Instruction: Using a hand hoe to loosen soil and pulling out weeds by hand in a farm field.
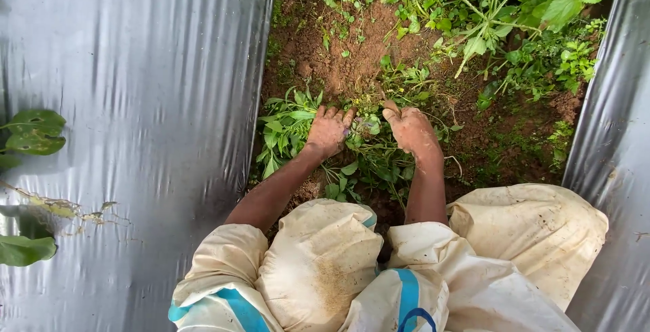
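The person crouches over a strip of bare reddish soil [352, 48] that runs between 2 sheets of silvery plastic mulch [135, 102], knees in pale, dirt-stained trousers [318, 264] spread below the forearms. Both hands are down in a low clump of weeds [369, 152] that sits at the near end of the strip, just ahead of the knees.

The left hand [328, 130] lies palm down on the clump, fingers pointing away from the body and curled into the leaves; it looks closed around a bunch of stems, though the foliage hides the fingertips, so I cannot be sure. The right hand [412, 129] is just beside it, tilted toward the left hand, its thumb raised and its fingers bent down into the same clump; whether they actually clench stems I cannot tell from here.

The clump spreads wider than it is deep, its long axis lying across the strip from 1 plastic sheet toward the other, with narrow leaves fanning out to the left of the left hand. Beyond the bare patch, taller broad-leaved plants [514, 0] fill the far end of the strip. A few large leaves [34, 132] rest on the plastic well apart at the left.
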